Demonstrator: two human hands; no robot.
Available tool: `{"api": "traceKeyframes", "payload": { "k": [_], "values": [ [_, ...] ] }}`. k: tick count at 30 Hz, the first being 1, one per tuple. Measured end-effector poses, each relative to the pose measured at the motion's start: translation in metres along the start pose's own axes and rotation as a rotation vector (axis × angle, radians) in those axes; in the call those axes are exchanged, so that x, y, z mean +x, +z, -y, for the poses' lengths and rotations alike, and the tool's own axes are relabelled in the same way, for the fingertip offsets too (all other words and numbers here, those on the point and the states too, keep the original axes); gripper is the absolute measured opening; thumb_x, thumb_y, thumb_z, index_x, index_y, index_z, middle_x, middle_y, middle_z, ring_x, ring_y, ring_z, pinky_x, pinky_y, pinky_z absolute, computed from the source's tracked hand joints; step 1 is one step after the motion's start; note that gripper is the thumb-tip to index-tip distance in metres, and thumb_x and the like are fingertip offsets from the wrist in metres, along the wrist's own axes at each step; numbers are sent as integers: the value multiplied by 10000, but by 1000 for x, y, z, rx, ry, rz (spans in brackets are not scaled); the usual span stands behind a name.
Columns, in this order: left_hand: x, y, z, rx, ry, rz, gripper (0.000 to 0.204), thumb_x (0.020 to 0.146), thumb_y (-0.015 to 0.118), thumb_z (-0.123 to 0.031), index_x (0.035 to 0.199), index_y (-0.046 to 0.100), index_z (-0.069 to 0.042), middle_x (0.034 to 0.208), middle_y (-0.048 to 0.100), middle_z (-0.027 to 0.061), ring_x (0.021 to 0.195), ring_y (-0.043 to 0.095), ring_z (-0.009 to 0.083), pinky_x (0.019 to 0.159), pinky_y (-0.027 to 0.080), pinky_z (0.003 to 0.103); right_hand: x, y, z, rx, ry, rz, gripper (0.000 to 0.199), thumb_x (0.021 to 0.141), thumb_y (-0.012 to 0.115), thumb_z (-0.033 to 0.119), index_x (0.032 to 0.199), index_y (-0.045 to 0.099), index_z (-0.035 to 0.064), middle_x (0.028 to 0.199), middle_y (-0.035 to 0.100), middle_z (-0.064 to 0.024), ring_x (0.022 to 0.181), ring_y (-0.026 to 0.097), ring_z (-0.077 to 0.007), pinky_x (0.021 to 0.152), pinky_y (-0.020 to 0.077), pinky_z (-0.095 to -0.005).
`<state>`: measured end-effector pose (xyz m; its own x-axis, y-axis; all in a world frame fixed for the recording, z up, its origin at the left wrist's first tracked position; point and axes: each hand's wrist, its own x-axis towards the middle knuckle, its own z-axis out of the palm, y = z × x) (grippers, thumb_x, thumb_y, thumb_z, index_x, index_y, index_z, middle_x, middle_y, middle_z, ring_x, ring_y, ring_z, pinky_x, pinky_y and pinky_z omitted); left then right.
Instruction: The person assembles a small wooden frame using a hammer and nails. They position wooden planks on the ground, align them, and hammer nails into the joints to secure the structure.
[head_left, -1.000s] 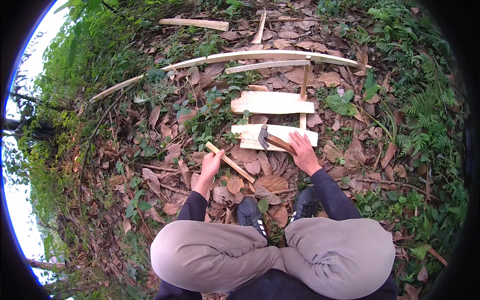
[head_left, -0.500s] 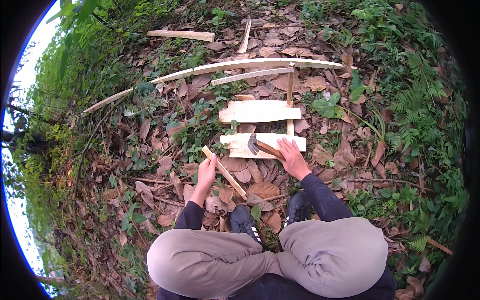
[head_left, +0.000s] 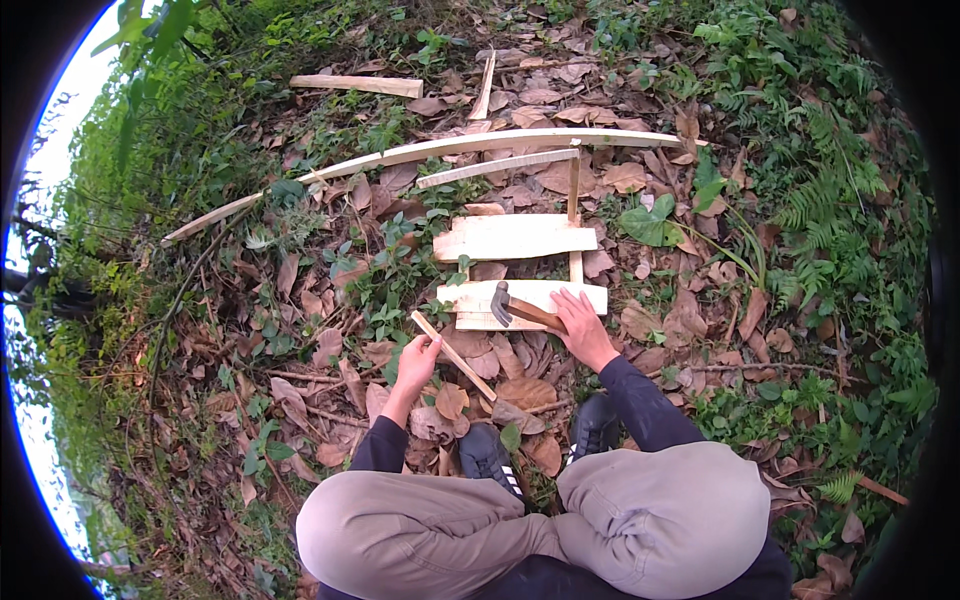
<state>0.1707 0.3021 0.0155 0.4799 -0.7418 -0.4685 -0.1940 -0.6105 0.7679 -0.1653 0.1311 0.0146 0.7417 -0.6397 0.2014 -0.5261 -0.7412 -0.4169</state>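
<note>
Steady the slat before you swing the hammer

Your right hand (head_left: 583, 328) wraps the wooden handle of the dark-headed hammer (head_left: 518, 308), resting on the near pale plank (head_left: 560, 296) at twelve o'clock from your shoes; your left hand (head_left: 417, 362), at ten o'clock, pinches the thin pale wooden slat (head_left: 453, 342). I judge you should seat it flat across the planks first.

Around you: dry leaves (head_left: 330, 350) carpet the ground, ferns (head_left: 830, 210) crowd your right, and a long bent plank (head_left: 450, 152) lies beyond, a short board (head_left: 357, 85) farther off.
</note>
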Motion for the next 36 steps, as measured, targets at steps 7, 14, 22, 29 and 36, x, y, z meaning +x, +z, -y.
{"api": "traceKeyframes", "payload": {
  "k": [7,14,22,29,36],
  "values": [
    [-5,0,-18,-69,-68,47,375,1039,631,-322,1206,685,10,935,677,8,812,561,80,720,462,275,34,-1,10,-84,-64,76,596,800,821,452,1108,610,-12,1474,499,-219,1426,424,-420,1176,326,-609],
    [-15,-4,-19,-134,-82,54,310,1055,617,-307,1142,691,-18,794,558,-58,620,419,35,530,328,261,60,13,13,-141,-166,175,748,759,783,613,1074,616,-45,1528,444,-285,1439,401,-439,1216,289,-583],
    [-12,-10,-2,56,-62,23,357,1046,625,-315,1156,697,17,867,660,12,783,555,90,719,449,280,78,12,4,-48,-206,237,653,625,909,467,1007,683,-13,1373,504,-267,1233,503,-426,1081,415,-526],
    [-4,-15,7,133,3,-1,413,993,652,-375,1145,711,4,875,719,87,779,652,180,735,506,353,83,-11,-1,-7,-282,248,633,647,883,504,977,665,10,1223,529,-214,1132,517,-385,969,448,-481],
    [-10,-16,-3,80,-12,4,444,983,657,-409,1131,729,4,860,747,131,768,705,234,739,537,407,94,-65,-6,40,-267,422,641,672,880,518,986,668,1,1144,555,-161,1074,539,-361,940,462,-462]
  ]
}}
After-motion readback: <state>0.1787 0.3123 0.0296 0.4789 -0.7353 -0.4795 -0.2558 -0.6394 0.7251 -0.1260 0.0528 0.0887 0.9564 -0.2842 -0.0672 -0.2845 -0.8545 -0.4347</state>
